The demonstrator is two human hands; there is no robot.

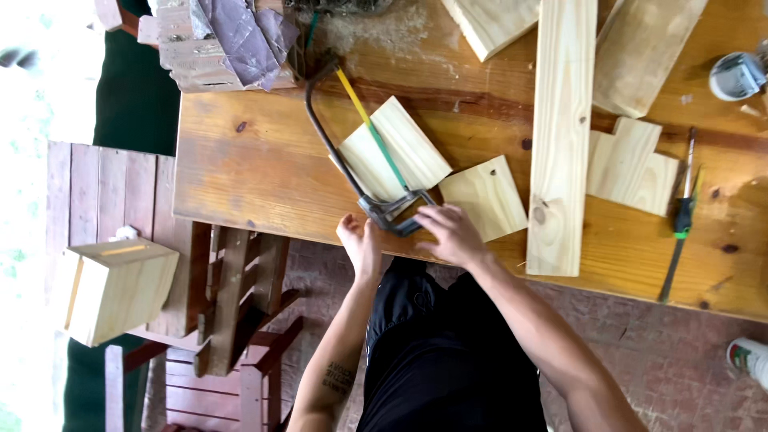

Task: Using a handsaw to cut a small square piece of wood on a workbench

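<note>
A hacksaw (340, 152) with a dark frame and a yellow-green blade lies on the wooden table (240, 168), across a pale pine board (412, 148). The saw's handle points toward the table's near edge. My right hand (452, 234) is on that handle, fingers laid over it. My left hand (360, 244) rests at the table edge just left of the handle, fingers loose, holding nothing. A second small pine board (488, 196) lies right beside my right hand.
A long plank (560, 136), a notched board (632, 164) and more offcuts lie to the right. A green-handled screwdriver (682, 216) is near the right edge. Sandpaper on blocks (232, 40) sits far left. A wooden box (116, 288) stands on a chair below.
</note>
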